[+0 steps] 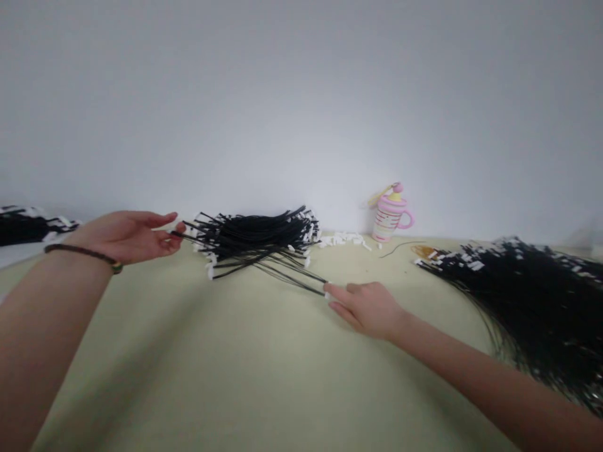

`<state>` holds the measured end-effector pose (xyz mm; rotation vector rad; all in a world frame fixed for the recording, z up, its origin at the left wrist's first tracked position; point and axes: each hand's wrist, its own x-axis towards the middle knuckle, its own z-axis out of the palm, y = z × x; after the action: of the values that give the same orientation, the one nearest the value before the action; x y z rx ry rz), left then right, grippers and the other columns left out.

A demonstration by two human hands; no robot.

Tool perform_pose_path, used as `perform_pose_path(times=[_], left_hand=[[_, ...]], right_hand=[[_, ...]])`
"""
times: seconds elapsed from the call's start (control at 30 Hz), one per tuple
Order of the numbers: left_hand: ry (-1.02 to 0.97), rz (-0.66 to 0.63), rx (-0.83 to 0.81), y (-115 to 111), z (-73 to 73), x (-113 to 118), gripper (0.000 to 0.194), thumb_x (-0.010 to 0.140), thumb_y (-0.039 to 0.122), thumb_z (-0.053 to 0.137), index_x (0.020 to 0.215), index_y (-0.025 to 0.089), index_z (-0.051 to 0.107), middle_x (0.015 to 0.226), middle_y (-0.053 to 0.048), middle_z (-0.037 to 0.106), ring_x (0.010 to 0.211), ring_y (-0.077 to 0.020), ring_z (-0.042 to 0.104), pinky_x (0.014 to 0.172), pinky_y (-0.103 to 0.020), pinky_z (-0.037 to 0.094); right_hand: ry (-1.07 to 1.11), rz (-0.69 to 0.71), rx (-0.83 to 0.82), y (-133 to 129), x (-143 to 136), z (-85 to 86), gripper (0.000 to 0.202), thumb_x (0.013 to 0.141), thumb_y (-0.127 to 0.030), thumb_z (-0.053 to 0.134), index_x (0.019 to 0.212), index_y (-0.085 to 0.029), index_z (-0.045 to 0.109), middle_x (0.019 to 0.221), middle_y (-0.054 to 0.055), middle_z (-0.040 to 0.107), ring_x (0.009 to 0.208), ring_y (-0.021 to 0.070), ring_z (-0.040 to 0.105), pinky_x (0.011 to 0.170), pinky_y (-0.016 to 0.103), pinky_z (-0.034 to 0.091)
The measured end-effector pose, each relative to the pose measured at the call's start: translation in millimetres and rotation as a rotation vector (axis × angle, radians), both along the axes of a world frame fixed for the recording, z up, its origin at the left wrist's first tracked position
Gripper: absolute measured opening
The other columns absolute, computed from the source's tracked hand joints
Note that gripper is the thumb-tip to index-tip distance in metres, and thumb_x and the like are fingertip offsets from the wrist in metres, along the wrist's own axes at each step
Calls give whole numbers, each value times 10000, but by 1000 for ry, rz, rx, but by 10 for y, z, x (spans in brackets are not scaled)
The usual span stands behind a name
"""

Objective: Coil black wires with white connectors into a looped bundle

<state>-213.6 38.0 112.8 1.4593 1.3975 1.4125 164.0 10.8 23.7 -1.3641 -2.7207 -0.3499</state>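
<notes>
Thin black cables with white end pieces [264, 235] lie piled against the wall in front of me. At the pile's left side, my left hand [136, 237] has its fingertips at the dark ends of a black cable [193, 237], the thumb held out above. To the right, my right hand [370, 307] pinches the white-tipped ends of a few black cables [292, 277], which stretch back across the pile's front edge. Whether both hands hold the same cables is hidden among the crossing strands.
Small white pieces [342, 238] are scattered beside a pink-handled striped cup [387, 216] at the wall. A large heap of black cables [541, 301] spreads over the right side of the pale table [264, 376]. Another cable bundle [23, 227] lies at far left.
</notes>
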Motion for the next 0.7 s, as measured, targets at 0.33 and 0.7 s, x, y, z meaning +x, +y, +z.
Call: perform_pose_path(times=[0.33, 0.7], left_hand=[[880, 517, -34, 429, -392, 308, 574, 752, 333, 507, 1247, 57, 416, 1340, -269, 247, 1176, -469, 284, 844, -558, 335], [1162, 5, 564, 284, -1380, 1335, 359, 765, 138, 404, 1081, 199, 563, 1298, -90, 450, 1178, -227, 415, 948, -398, 388]], right_hand=[[253, -516, -6, 1177, -696, 259, 807, 801, -301, 448, 1383, -196, -102, 897, 129, 633, 793, 248, 617, 626, 321, 432], [201, 310, 235, 176, 288, -838, 165, 815, -209, 457, 902, -252, 590, 921, 7, 655, 825, 137, 599, 710, 205, 474]])
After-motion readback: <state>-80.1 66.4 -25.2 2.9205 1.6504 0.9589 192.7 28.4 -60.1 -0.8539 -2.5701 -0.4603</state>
